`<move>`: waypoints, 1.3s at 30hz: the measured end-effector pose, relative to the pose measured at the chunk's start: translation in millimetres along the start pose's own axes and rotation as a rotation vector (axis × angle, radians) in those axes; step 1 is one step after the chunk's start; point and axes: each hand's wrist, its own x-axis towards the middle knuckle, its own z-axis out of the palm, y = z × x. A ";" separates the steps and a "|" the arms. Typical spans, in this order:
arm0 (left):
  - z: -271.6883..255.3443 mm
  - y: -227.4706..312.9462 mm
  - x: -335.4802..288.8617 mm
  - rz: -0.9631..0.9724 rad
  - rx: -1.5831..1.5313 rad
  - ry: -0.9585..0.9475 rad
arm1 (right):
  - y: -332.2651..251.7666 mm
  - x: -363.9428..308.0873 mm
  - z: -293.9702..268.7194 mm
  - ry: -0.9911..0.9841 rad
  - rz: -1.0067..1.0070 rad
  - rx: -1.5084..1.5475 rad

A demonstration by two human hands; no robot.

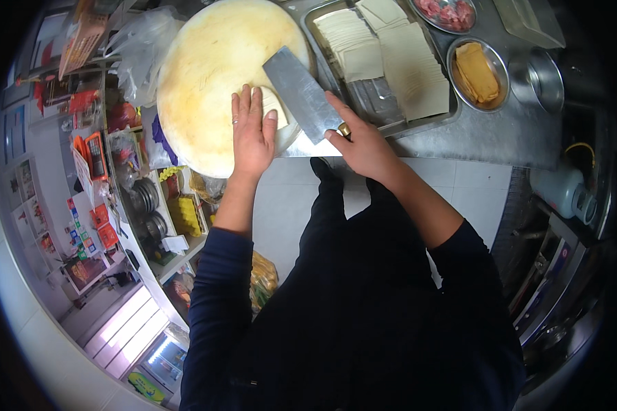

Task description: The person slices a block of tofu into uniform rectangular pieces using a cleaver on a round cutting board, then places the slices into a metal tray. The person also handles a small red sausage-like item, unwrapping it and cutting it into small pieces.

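Note:
My left hand (253,137) lies flat, fingers stretched out, on a small pale stack of thin sheets (273,103) near the right edge of a round chopping board (206,61). The hand partly hides that stack. My right hand (367,149) grips a cleaver (301,92) by its handle. The broad blade reaches up and left over the board's right edge, just right of the pale stack and apart from my left fingers. To the right of the blade is a metal tray (418,123) with square pale sheets (413,68) in overlapping rows.
A metal bowl (504,82) of yellow-brown folded sheets and a bowl of pink meat (447,12) stand right of the tray. Beside them is a metal container (545,85). A clear plastic bag (144,51) lies left of the board, above shelves. A gas cylinder (562,185) stands at right.

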 end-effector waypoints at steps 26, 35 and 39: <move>-53.1 -18.3 60.8 -0.148 -0.018 -0.403 | 23.9 -108.5 -47.0 0.227 0.111 0.003; -70.8 -22.8 90.9 0.082 -0.137 -0.518 | 26.4 -173.0 -75.1 0.459 0.246 0.329; -97.4 9.5 84.0 0.025 -0.073 -0.597 | 33.6 -188.9 -81.2 0.552 0.247 0.343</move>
